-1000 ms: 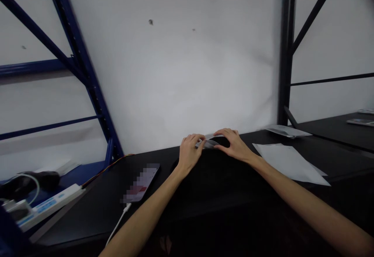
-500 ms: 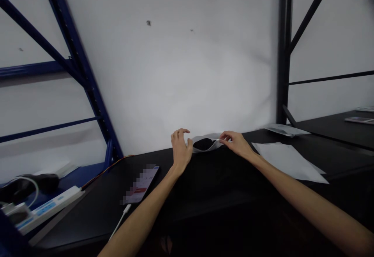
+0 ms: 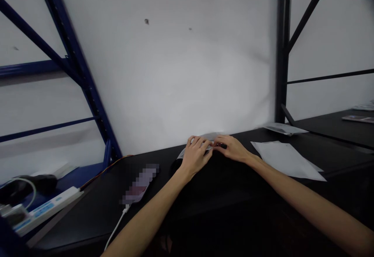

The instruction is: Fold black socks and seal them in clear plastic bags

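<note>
You are in a place which looks like a workshop or a storeroom. You have a blue metal rack [image 3: 84, 70] and a black metal frame [image 3: 282, 54] before a plain wall [image 3: 181, 73], which shows small damaged spots.

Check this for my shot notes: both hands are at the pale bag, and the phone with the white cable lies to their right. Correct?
Not quite: the head view shows the phone with the white cable to their left. The left hand and right hand are indeed at the pale bag.
</note>
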A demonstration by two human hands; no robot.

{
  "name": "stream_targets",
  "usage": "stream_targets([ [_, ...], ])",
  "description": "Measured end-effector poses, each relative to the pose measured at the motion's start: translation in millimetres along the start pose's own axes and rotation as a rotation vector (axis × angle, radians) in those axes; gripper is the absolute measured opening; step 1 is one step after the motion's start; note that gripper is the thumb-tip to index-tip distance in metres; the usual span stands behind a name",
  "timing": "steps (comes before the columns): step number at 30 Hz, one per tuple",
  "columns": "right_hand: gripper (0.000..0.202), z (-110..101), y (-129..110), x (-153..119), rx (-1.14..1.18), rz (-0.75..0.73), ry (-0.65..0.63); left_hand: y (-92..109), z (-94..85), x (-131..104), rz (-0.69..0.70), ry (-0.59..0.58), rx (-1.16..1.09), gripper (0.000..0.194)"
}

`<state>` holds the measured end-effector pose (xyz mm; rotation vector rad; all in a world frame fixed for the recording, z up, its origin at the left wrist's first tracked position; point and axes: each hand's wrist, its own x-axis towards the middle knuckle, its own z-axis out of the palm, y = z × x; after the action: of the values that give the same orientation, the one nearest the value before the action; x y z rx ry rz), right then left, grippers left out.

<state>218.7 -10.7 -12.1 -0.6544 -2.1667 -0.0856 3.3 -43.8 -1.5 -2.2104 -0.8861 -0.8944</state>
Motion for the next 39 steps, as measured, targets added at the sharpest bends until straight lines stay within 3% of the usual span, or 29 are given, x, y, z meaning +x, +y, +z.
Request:
stream_targets([
  [12, 0.012, -1, -5, 2, 0.035, 0.044, 0.030, 4, 3.1, 6, -0.065, 0.017, -0.012, 0.006],
  [27, 0.012, 3, -7, 7, 0.192, 0.178, 0.376, -2, -6.4, 13, -0.149, 0.067, -0.011, 0.008],
  [32, 0.019, -2, -5, 11, 0.383, 0.309, 0.476, -5, -9.3, 14, -0.176, 0.093, 0.001, 0.009],
  [39, 0.031, -11, 21, 10, 0.449, 0.492, 0.617, -21, -11.8, 13, -0.191, 0.099, 0.065, 0.009],
])
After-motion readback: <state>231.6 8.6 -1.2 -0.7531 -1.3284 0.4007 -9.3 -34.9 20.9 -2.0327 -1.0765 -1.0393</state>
